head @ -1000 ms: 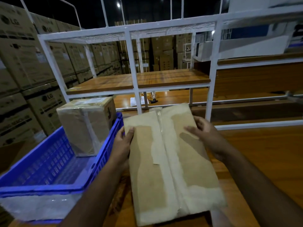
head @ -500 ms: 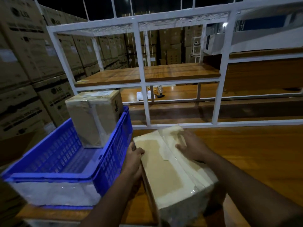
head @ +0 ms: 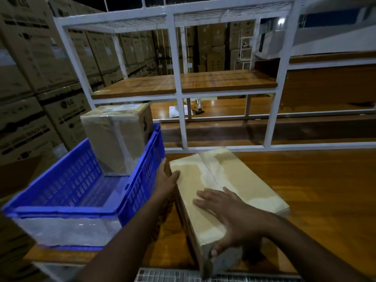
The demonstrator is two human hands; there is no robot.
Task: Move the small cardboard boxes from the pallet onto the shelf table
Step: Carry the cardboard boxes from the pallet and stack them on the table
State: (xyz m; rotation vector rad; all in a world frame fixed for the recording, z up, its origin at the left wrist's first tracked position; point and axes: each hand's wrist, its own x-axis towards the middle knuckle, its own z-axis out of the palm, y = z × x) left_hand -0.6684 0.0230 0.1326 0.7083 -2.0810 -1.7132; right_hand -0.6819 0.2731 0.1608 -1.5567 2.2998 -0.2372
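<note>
A long taped cardboard box (head: pixel 240 180) lies flat on the wooden shelf table (head: pixel 317 190), just right of a blue crate. My left hand (head: pixel 165 183) presses against its left side, thumb hooked over the top edge. My right hand (head: pixel 227 218) rests flat on the box's top near the front end, with the thumb wrapped over the near corner. A second taped cardboard box (head: pixel 120 137) stands upright in the far end of the blue plastic crate (head: pixel 67 188).
The white metal shelf frame (head: pixel 179 82) rises behind the box, carrying a wooden upper shelf (head: pixel 203 82). Papers and a small dark tool (head: pixel 198 111) lie on a table beyond it. Stacks of large cartons (head: pixel 30 78) fill the left side.
The long box has gone from being held up in both hands to lying on the table beside the crate. My right hand slid from its far end to its near end.
</note>
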